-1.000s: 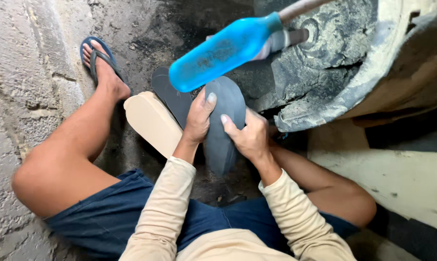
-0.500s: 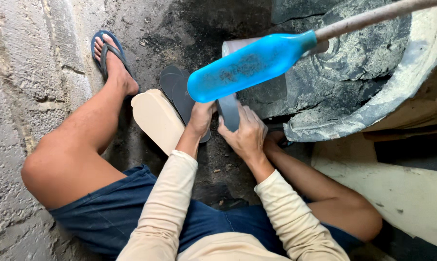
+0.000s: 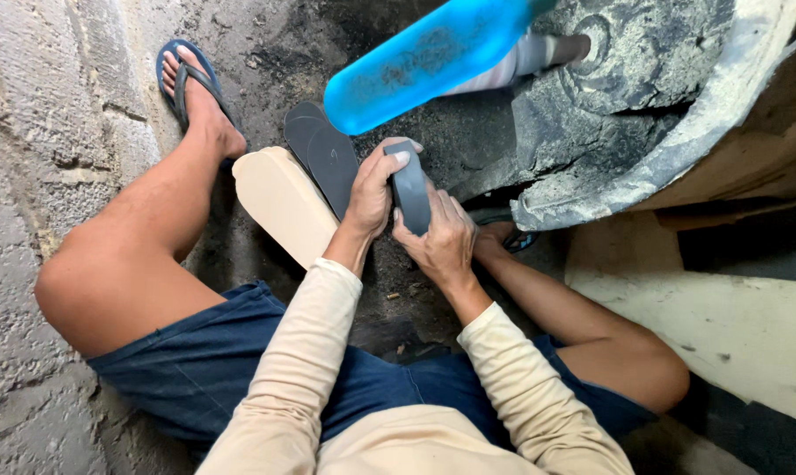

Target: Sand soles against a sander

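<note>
1. A person is sitting low on a dusty floor (image 3: 240,35), knees spread, working a dark grey sole piece (image 3: 411,189) with both hands.

2. The left hand (image 3: 372,189) is closing around the left edge of the sole piece, its fingers curling over the top end and the thumb lying along the side.

3. The right hand (image 3: 442,242) is gripping the same piece from the right and from below, so the piece is standing nearly upright, pinched between the two hands.

4. A blue cylinder (image 3: 429,57) on a pale shaft (image 3: 539,53) is jutting out of a grimy grey machine housing (image 3: 644,97), hanging just above and ahead of the held piece; whether they are touching cannot be told.

5. Two more dark soles (image 3: 319,158) are lying overlapped on the floor just left of the left hand, leaning against a tan sole-shaped slab (image 3: 279,202).

6. The person's left foot is wearing a blue flip-flop (image 3: 182,84) near a rough concrete wall (image 3: 37,132).
</note>
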